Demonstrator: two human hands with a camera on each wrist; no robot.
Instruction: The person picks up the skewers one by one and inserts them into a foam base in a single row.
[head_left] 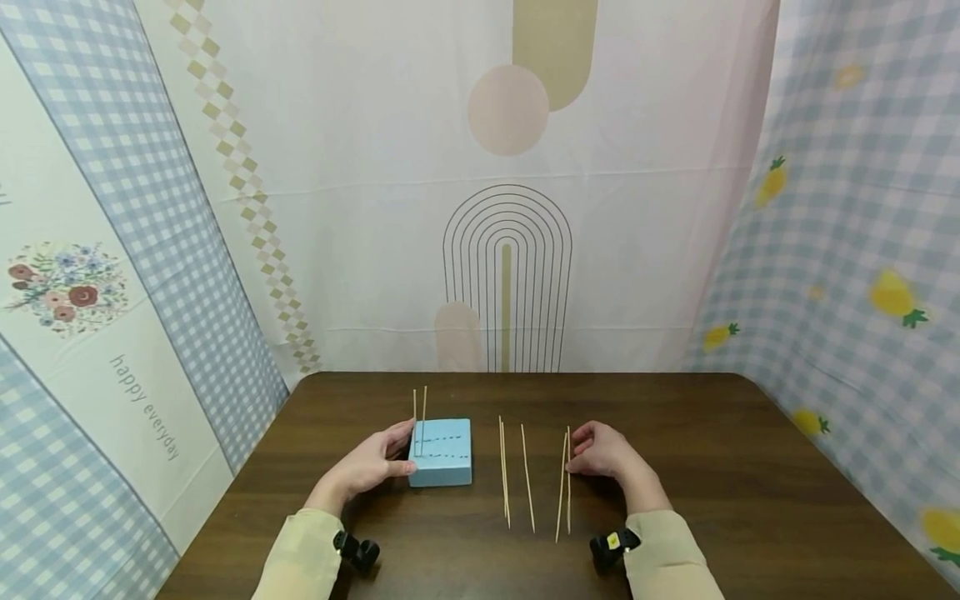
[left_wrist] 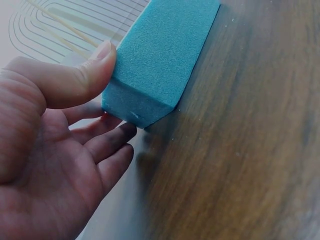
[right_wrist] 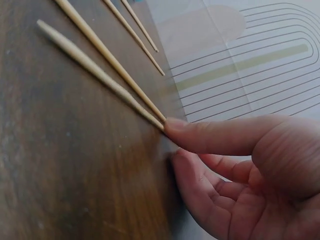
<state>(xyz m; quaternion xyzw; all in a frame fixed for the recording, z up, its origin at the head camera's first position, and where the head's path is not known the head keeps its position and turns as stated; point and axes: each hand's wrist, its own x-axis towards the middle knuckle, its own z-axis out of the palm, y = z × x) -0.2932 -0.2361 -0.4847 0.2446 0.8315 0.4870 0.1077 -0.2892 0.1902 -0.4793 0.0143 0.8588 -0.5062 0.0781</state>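
Foam block: we log a blue foam block (head_left: 442, 452) on the dark wooden table (head_left: 712, 467), left of centre, with two thin wooden sticks (head_left: 419, 417) standing upright in its far left corner
Left hand: our left hand (head_left: 371, 462) braces the block from its left side; in the left wrist view the thumb (left_wrist: 75, 80) presses the block's upper edge and the fingers (left_wrist: 112, 145) reach under its near corner, curled round it
Loose skewers: we count five skewers lying flat to the right of the block, long axes running near to far; a pair of skewers (head_left: 504, 479), a single skewer (head_left: 528, 477), then the right-hand pair (head_left: 564, 487)
Right hand: our right hand (head_left: 603, 452) lies just right of the right-hand pair, at its far end, fingers loosely bent and holding nothing; in the right wrist view the thumb tip (right_wrist: 175, 131) touches the end of the nearest skewer (right_wrist: 100, 75)
Key relation: the nearest skewer lies immediately left of our right hand, touching the thumb, its length running away from the fingertips; the right hand is much the nearer of the two
Gap: block and right-hand pair are well apart, the other three skewers between them
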